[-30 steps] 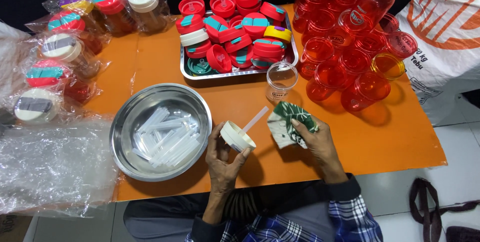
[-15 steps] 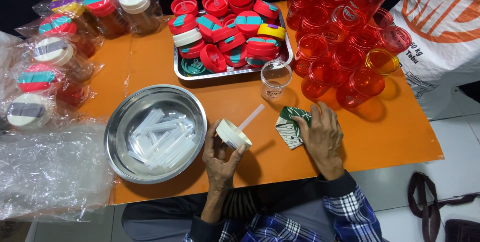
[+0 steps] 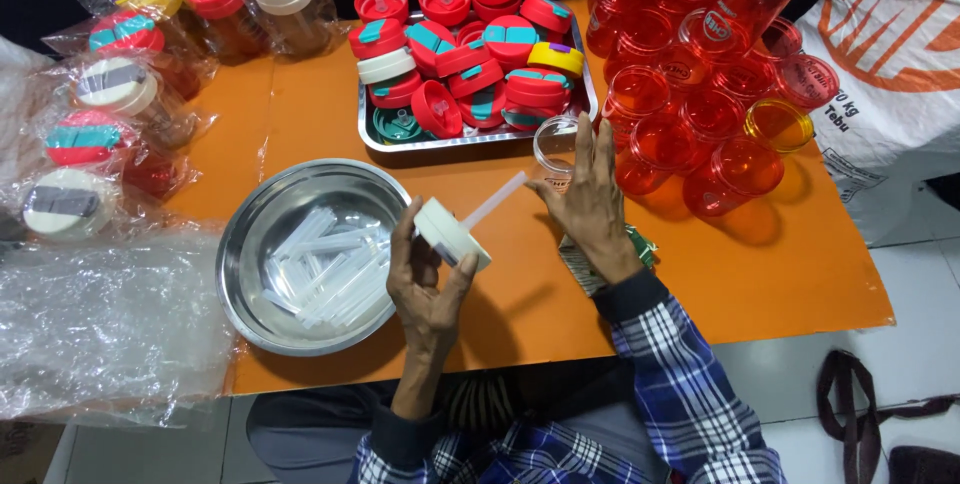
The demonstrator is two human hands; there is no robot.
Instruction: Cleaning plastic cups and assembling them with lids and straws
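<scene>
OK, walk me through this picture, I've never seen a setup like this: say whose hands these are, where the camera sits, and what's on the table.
There is no machine: a person works bare-handed, filmed by a head-worn camera looking down. The left hand holds a white round lid with a clear straw. The right hand hovers open near a clear plastic cup. On the orange table sit a round steel bowl of clear straws, a steel tray of red lids, stacked red plastic cups and bagged finished cups.
</scene>
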